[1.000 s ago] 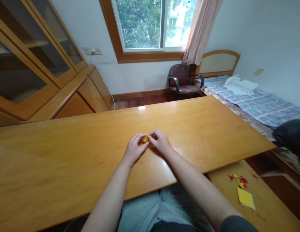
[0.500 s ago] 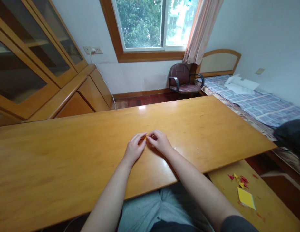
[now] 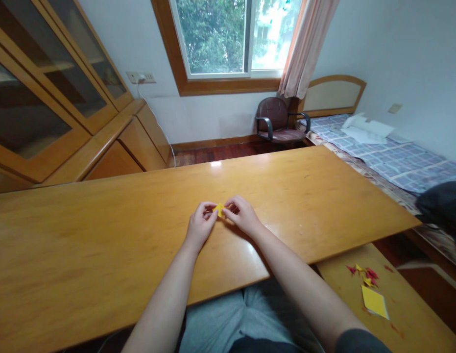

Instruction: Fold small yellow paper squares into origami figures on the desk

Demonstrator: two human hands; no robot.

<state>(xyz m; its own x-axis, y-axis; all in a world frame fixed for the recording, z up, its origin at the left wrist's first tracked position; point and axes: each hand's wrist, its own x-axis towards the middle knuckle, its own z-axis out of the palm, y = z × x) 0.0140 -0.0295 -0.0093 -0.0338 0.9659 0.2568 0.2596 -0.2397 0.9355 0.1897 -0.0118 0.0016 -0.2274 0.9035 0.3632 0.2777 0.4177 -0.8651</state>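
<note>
A small folded piece of yellow paper (image 3: 220,209) is pinched between both hands just above the wooden table (image 3: 103,230). My left hand (image 3: 198,226) holds its left side with thumb and fingers closed. My right hand (image 3: 242,215) grips its right side, fingers curled together. Most of the paper is hidden by the fingertips.
A lower wooden surface (image 3: 396,304) at the right carries a flat yellow paper sheet (image 3: 374,301) and several small red and yellow folded pieces (image 3: 363,274). A bed (image 3: 396,157) lies to the right, a brown chair (image 3: 277,120) by the window, and wooden cabinets (image 3: 59,108) to the left.
The hands have lifted slightly off the table and the yellow paper shows more between the fingertips than half a second ago.
</note>
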